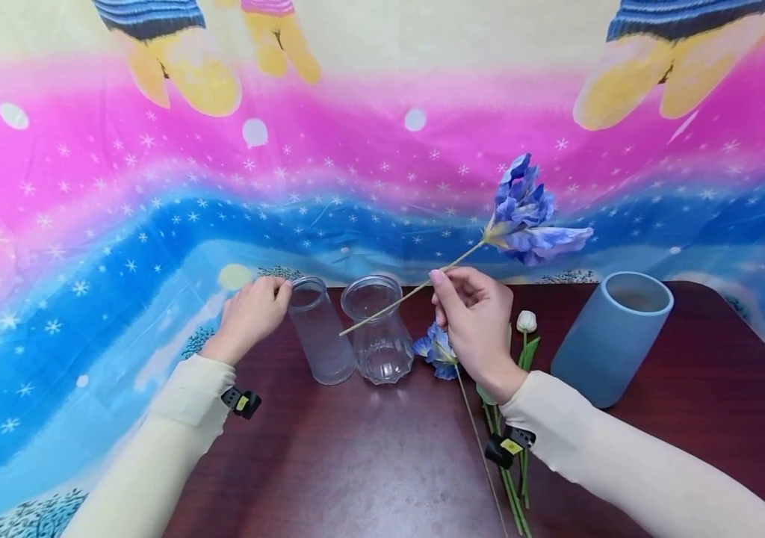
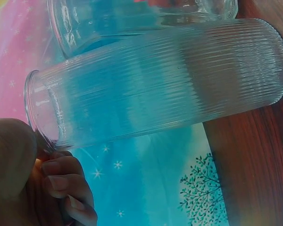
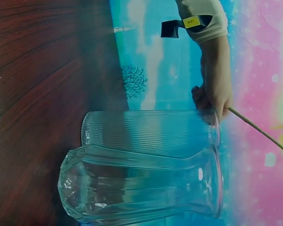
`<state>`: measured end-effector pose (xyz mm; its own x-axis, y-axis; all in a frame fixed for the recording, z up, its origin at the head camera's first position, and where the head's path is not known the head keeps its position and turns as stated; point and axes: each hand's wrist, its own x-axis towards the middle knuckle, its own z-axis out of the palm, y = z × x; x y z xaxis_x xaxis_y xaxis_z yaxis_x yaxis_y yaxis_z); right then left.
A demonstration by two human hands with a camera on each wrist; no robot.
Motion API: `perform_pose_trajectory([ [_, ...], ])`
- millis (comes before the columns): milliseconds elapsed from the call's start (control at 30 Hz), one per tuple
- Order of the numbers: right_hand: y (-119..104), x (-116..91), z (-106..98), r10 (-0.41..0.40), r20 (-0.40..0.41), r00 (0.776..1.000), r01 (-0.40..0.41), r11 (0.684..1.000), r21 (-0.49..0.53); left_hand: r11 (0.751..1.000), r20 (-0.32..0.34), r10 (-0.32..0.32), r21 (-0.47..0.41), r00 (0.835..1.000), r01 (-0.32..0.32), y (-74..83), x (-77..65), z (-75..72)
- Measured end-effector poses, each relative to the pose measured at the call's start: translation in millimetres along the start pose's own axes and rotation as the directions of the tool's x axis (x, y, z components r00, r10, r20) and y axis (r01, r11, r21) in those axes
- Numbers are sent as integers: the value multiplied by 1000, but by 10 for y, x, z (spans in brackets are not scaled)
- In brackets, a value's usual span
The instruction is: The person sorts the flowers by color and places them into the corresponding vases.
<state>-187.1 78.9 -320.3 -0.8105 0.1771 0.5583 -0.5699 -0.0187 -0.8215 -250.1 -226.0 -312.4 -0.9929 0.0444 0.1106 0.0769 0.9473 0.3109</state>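
Observation:
My left hand (image 1: 248,314) pinches the rim of a tall ribbed glass vase (image 1: 322,344) between thumb and fingers. The left wrist view shows the thumb and curled fingers (image 2: 59,182) at the rim of this ribbed vase (image 2: 155,84). Upright beside it stands a clear faceted glass vase (image 1: 382,351) with a flared neck. My right hand (image 1: 479,321) pinches the thin stem of a blue-purple iris (image 1: 524,213). The bloom points up and right, while the stem's bare end slants down-left in front of the faceted vase. Both glass vases hold no flowers.
A second blue flower (image 1: 438,351) and a white tulip (image 1: 527,322) with several green stems lie on the dark red-brown table (image 1: 349,463), partly behind my right arm. A frosted blue vase (image 1: 614,344) stands to the right. A printed cloth (image 1: 369,172) hangs behind the table.

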Motion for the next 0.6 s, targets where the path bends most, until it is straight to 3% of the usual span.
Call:
perform_pose_trajectory([
  [600,-73,124,147,-49,26,998,49,999,14,1000,-31,-3,-8,1000,3,1,-11,18],
])
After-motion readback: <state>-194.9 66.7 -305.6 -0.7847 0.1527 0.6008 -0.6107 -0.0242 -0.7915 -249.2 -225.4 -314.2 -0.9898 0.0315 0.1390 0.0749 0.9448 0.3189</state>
